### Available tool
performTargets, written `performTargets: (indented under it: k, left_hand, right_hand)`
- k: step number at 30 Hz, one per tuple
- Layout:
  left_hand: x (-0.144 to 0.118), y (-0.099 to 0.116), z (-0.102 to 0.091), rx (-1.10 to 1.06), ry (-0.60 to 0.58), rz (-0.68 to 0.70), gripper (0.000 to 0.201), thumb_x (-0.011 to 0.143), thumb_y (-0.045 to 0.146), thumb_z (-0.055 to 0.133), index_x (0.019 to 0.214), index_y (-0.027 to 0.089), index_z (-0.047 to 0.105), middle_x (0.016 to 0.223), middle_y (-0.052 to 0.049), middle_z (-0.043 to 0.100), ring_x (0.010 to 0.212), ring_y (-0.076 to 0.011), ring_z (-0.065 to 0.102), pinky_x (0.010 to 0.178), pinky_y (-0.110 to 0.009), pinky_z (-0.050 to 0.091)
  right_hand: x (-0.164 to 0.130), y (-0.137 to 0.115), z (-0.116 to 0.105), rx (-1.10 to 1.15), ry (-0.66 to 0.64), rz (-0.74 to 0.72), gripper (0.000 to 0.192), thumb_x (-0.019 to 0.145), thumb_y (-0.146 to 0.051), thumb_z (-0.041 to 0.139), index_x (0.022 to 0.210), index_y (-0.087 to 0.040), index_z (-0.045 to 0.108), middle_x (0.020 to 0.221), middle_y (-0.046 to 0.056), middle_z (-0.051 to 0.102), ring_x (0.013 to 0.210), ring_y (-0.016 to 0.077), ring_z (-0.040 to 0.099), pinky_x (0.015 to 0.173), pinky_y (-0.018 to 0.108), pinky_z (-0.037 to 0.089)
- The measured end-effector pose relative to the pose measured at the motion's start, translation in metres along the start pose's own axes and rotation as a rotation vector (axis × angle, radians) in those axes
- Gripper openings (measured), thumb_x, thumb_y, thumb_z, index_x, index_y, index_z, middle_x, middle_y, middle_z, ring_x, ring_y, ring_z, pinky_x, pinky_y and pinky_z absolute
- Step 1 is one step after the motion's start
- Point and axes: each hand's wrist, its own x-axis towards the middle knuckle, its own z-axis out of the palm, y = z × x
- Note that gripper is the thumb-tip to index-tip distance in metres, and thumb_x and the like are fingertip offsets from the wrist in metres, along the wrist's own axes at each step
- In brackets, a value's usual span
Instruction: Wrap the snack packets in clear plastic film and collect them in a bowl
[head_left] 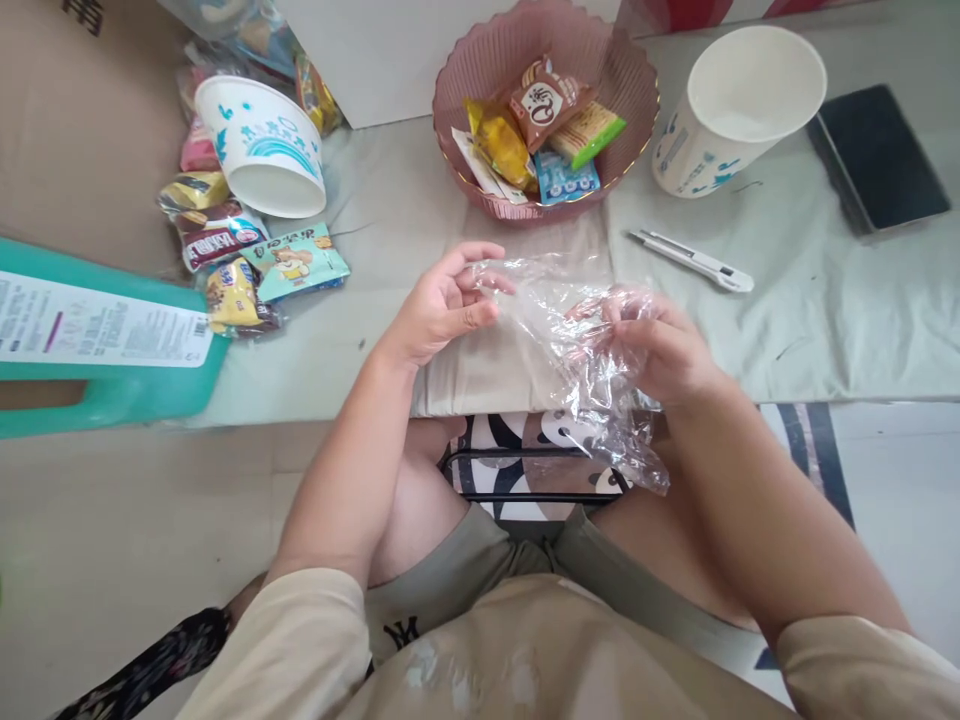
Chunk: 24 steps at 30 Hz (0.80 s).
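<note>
A crumpled clear plastic bag (577, 350) stretches between my two hands over the front edge of the cloth-covered table. My left hand (454, 300) pinches its left end between thumb and curled fingers. On the other side my right hand (660, 340) grips the gathered plastic, and part of the bag hangs down toward my lap. Just beyond my hands stands a pink ribbed bowl (469, 70) with several wrapped snacks (547, 100) in it. To the right of the bowl lies a white utility knife (690, 260), touched by neither hand.
An upright paper cup (720, 130) and a dark phone (881, 155) are at the back right. At the left, another paper cup (262, 145) tilts among packaged snacks (296, 262). A green jug (150, 390) lies at the table's left front, near a cardboard box (82, 130).
</note>
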Motion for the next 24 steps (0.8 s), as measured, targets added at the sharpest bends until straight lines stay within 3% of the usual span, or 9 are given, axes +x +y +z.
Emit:
performTargets:
  k: [3, 5, 8, 10, 15, 18, 20, 22, 24]
  left_hand:
    - [-0.002, 0.004, 0.001, 0.014, 0.055, -0.034, 0.064, 0.059, 0.056, 0.097, 0.106, 0.023, 0.069, 0.066, 0.003, 0.064, 0.061, -0.0108, 0.063, 0.055, -0.022, 0.049]
    - [-0.001, 0.003, -0.002, 0.022, 0.149, -0.020, 0.054, 0.063, 0.055, 0.095, 0.098, 0.023, 0.070, 0.060, 0.005, 0.060, 0.052, -0.0087, 0.056, 0.049, -0.022, 0.044]
    - [-0.001, -0.001, -0.007, 0.005, 0.417, 0.051, 0.042, 0.067, 0.042, 0.094, 0.095, 0.027, 0.068, 0.077, 0.003, 0.068, 0.056, -0.0077, 0.057, 0.050, -0.021, 0.044]
    - [-0.003, -0.002, -0.004, -0.072, 0.520, -0.001, 0.035, 0.072, 0.038, 0.090, 0.095, 0.026, 0.066, 0.092, 0.000, 0.072, 0.068, -0.0095, 0.065, 0.057, -0.022, 0.051]
    - [-0.017, 0.007, 0.030, -0.385, 0.280, -0.448, 0.056, 0.080, 0.068, 0.073, 0.101, 0.016, 0.068, 0.112, -0.017, 0.076, 0.102, -0.0262, 0.075, 0.082, -0.035, 0.064]
    - [-0.022, 0.014, 0.048, -0.453, 0.241, -0.467, 0.058, 0.078, 0.069, 0.074, 0.102, 0.016, 0.068, 0.119, -0.019, 0.076, 0.115, -0.0294, 0.074, 0.089, -0.036, 0.063]
    - [-0.022, 0.015, 0.053, -0.445, 0.126, -0.458, 0.059, 0.077, 0.067, 0.075, 0.104, 0.015, 0.069, 0.118, -0.019, 0.077, 0.115, -0.0306, 0.074, 0.089, -0.037, 0.063]
    - [-0.019, 0.014, 0.053, -0.361, 0.014, -0.433, 0.052, 0.077, 0.059, 0.078, 0.106, 0.015, 0.070, 0.112, -0.016, 0.079, 0.105, -0.0285, 0.078, 0.083, -0.035, 0.063]
    - [-0.016, 0.010, 0.048, -0.191, 0.036, -0.362, 0.038, 0.078, 0.042, 0.079, 0.105, 0.017, 0.071, 0.101, -0.010, 0.081, 0.086, -0.0212, 0.078, 0.073, -0.030, 0.061]
  right_hand:
    - [0.002, 0.002, -0.002, -0.012, 0.016, 0.002, 0.025, 0.070, -0.033, 0.083, 0.067, -0.023, 0.060, 0.089, 0.003, 0.075, 0.065, 0.0154, 0.068, 0.059, 0.032, 0.061]
    - [0.004, 0.004, -0.004, -0.026, 0.045, 0.000, 0.022, 0.068, -0.031, 0.082, 0.067, -0.022, 0.061, 0.089, 0.003, 0.075, 0.065, 0.0150, 0.068, 0.063, 0.033, 0.062]
    - [0.005, 0.008, -0.009, -0.067, 0.066, 0.003, 0.018, 0.067, -0.025, 0.080, 0.066, -0.022, 0.062, 0.082, 0.001, 0.073, 0.066, 0.0147, 0.068, 0.065, 0.032, 0.061]
    - [0.007, 0.011, -0.011, -0.105, 0.058, -0.002, 0.017, 0.070, -0.025, 0.079, 0.067, -0.022, 0.062, 0.087, 0.001, 0.074, 0.071, 0.0152, 0.070, 0.069, 0.033, 0.062]
    - [0.013, 0.011, -0.005, -0.140, 0.084, -0.121, 0.028, 0.076, -0.036, 0.080, 0.068, -0.022, 0.057, 0.127, 0.004, 0.073, 0.091, 0.0196, 0.074, 0.085, 0.041, 0.063]
    - [0.013, 0.010, -0.003, -0.183, 0.109, -0.229, 0.032, 0.077, -0.043, 0.080, 0.070, -0.023, 0.057, 0.133, 0.003, 0.070, 0.108, 0.0270, 0.073, 0.089, 0.047, 0.063]
    - [0.011, 0.011, -0.004, -0.243, 0.105, -0.268, 0.030, 0.081, -0.046, 0.079, 0.073, -0.024, 0.060, 0.125, 0.004, 0.072, 0.111, 0.0288, 0.072, 0.089, 0.049, 0.062]
    - [0.011, 0.014, -0.006, -0.328, 0.115, -0.277, 0.027, 0.083, -0.045, 0.078, 0.076, -0.024, 0.063, 0.113, 0.006, 0.074, 0.105, 0.0259, 0.073, 0.089, 0.046, 0.061]
    - [0.012, 0.017, -0.009, -0.382, 0.158, -0.251, 0.024, 0.083, -0.044, 0.079, 0.084, -0.024, 0.065, 0.101, 0.005, 0.076, 0.092, 0.0204, 0.072, 0.084, 0.039, 0.061]
